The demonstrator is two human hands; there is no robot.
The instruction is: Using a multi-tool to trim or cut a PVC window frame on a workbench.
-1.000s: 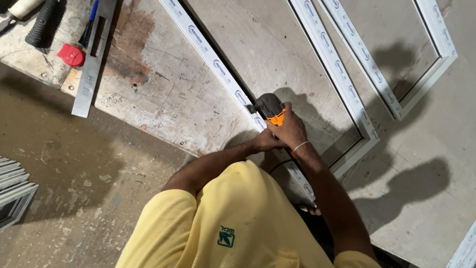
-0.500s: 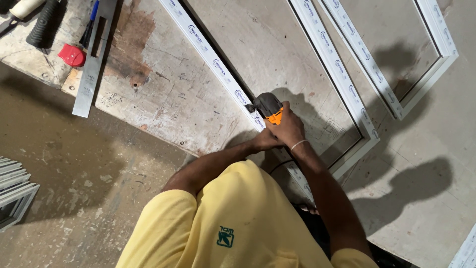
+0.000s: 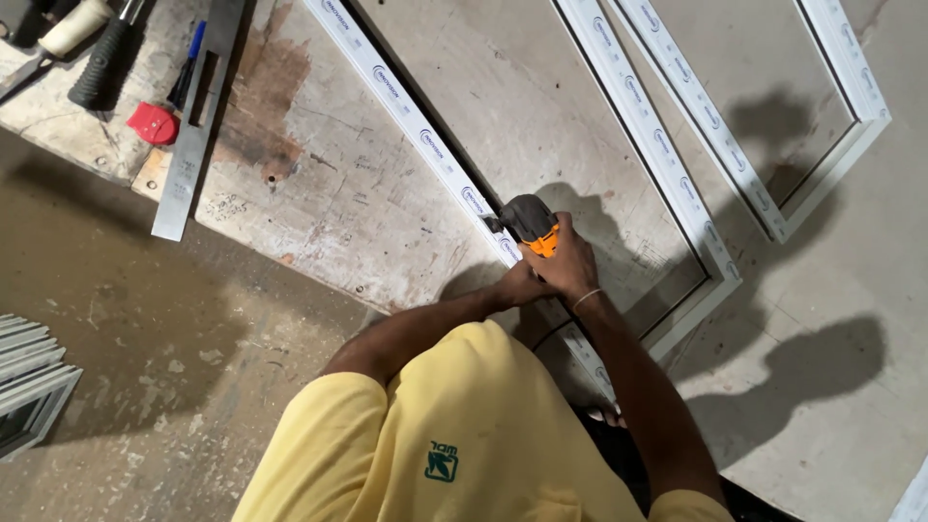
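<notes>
Head view: nearest, the right hand is wrapped tight around an orange-and-grey power tool, and the left hand presses in beside it, its fingers hidden. The tool's nose bears on the white frame bar running far-left, so trimming looks underway; steady guiding along the bar comes next. Since the earlier frame, hardly anything has shifted.
</notes>
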